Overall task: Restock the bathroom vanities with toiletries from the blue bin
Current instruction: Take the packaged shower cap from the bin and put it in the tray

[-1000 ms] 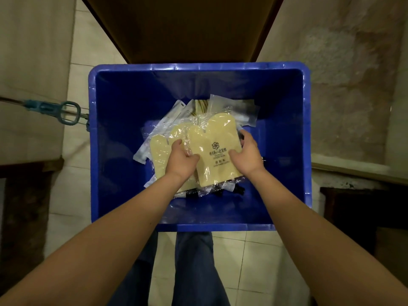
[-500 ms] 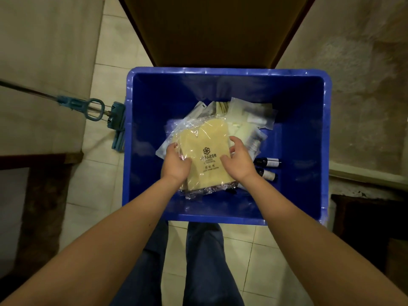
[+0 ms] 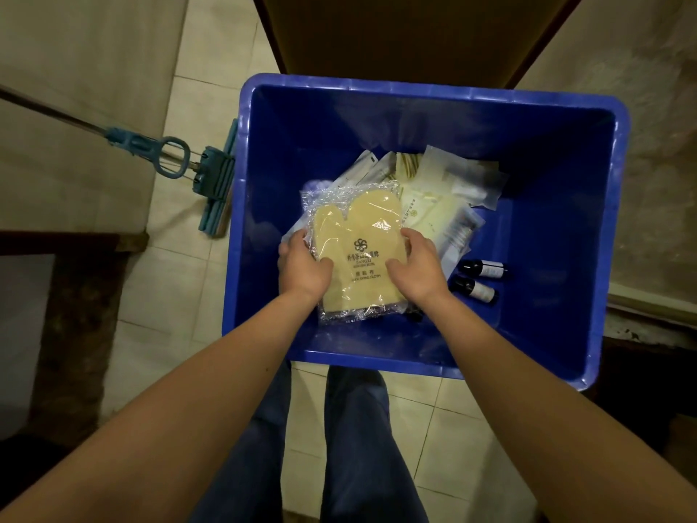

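The mitt packet point(image 3: 360, 235) sits at the centre of the frame, inside the blue bin point(image 3: 339, 122). It is a pale yellow mitten-shaped cloth sealed in crinkled clear plastic, printed with a dark flower logo and lines of small text that are too fine to read. The left hand point(image 3: 301, 269) grips its left edge and the right hand point(image 3: 418, 269) its right edge. Both thumbs lie on top, and the fingers curl round the sides.

Above and to the right of the packet lies a pile of sachets point(image 3: 449, 190), white and translucent, overlapping one another. Right of the right hand, a small dark bottle point(image 3: 484, 269) with a pale label lies on the bin floor, and a second bottle point(image 3: 475, 290) lies just below it. Bare blue floor shows left of the packet, along the near wall, and right of the bottles. The bin's walls rise steeply all round.

A blue mop point(image 3: 213, 190) lies on the tiles at the bin's left side, its handle cut off at the frame's left edge. The packet covers whatever is beneath it. Something dark peeks out under its lower right corner, but I cannot tell what it is. Both forearms run off the bottom of the frame.
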Action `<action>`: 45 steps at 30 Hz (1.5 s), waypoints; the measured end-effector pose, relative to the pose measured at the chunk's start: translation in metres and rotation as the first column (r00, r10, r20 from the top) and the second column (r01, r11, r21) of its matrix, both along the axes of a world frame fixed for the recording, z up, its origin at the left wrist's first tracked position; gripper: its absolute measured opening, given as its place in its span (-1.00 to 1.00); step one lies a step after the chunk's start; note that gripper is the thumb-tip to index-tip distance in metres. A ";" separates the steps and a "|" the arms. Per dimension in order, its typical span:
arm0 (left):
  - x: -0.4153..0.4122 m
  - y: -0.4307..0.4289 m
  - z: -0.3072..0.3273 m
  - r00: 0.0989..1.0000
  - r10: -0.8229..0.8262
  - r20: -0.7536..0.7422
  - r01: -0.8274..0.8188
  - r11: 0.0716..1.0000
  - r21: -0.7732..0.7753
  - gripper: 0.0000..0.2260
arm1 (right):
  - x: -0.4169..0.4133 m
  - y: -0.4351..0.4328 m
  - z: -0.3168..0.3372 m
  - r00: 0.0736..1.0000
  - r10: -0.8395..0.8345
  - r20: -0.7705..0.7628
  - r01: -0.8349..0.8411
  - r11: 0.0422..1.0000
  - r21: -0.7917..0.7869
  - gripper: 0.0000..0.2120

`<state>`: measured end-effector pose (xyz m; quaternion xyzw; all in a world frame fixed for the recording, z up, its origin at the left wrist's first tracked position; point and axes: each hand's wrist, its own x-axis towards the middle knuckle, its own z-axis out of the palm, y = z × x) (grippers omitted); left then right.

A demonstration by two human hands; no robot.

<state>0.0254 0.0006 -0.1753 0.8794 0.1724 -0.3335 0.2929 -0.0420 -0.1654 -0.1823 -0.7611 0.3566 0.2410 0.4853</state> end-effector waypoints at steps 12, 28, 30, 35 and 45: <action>-0.007 0.003 -0.007 0.988 0.113 -0.103 -0.127 0.982 -0.137 -0.26 | 0.001 0.000 -0.004 0.998 -0.051 0.029 0.049 0.997 0.063 -0.35; -0.009 0.001 0.058 0.989 -0.144 0.030 0.145 0.916 -0.374 -0.23 | -0.012 -0.009 0.051 0.963 -0.244 0.116 0.207 0.942 0.265 -0.30; -0.010 0.001 0.071 0.978 -0.197 0.066 0.207 0.909 -0.360 -0.25 | -0.018 -0.010 0.066 0.948 -0.285 0.143 0.238 0.931 0.275 -0.29; -0.013 0.001 0.112 0.944 -0.299 0.142 0.331 0.869 -0.367 -0.32 | -0.041 -0.004 0.112 0.919 -0.344 0.194 0.295 0.925 0.240 -0.27; -0.023 0.009 0.201 0.791 -0.563 0.241 0.608 0.678 -0.413 -0.33 | -0.110 0.037 0.210 0.827 -0.507 0.244 0.477 0.862 0.174 -0.19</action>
